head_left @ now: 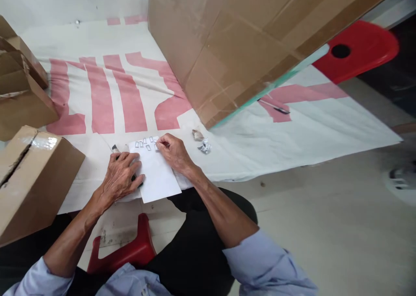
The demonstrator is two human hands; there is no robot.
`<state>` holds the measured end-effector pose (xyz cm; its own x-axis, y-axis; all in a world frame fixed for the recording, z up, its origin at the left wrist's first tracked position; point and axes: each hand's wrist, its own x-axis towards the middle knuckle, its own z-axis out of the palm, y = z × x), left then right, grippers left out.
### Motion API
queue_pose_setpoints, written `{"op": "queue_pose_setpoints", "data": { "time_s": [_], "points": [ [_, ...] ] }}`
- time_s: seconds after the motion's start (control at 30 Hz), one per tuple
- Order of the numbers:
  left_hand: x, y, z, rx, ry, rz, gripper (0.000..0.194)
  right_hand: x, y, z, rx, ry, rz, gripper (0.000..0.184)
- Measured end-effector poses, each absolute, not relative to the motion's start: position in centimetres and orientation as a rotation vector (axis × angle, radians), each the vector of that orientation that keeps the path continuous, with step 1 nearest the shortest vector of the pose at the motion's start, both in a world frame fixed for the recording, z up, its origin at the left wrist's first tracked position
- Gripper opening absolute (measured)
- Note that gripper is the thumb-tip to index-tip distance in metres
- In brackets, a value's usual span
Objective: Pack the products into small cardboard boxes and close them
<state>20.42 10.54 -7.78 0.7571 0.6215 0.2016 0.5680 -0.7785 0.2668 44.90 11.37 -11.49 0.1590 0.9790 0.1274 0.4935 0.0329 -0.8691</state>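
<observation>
A white sheet of paper (157,179) lies at the table's front edge, with several small dark-outlined rectangles (141,143) near its top. My left hand (121,174) rests with spread fingers at the sheet's left side, over a dark, slim object (115,148). Parts of that object show past the fingers; the rest is hidden, so its kind is unclear. At the sheet's upper right, my right hand (175,153) pinches thumb and forefinger together beside one of the rectangles. Whatever lies between those fingertips is too small to make out.
A large cardboard box (227,49) stands on the cloth-covered table (227,166). More cartons (48,174) are at the left. Crumpled scraps (204,146) lie right of my right hand, and a pen (274,106) farther right. Red stools (139,248) are below and behind the table.
</observation>
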Motion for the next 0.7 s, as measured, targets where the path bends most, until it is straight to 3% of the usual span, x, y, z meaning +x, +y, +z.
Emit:
{"op": "queue_pose_setpoints", "data": {
  "time_s": [0.7],
  "points": [
    [20.2, 10.2, -9.8, 2.715, 0.942, 0.645, 0.025, 43.8, 12.1, -11.8, -1.702, -1.533, 0.586, 0.012]
  ]
}}
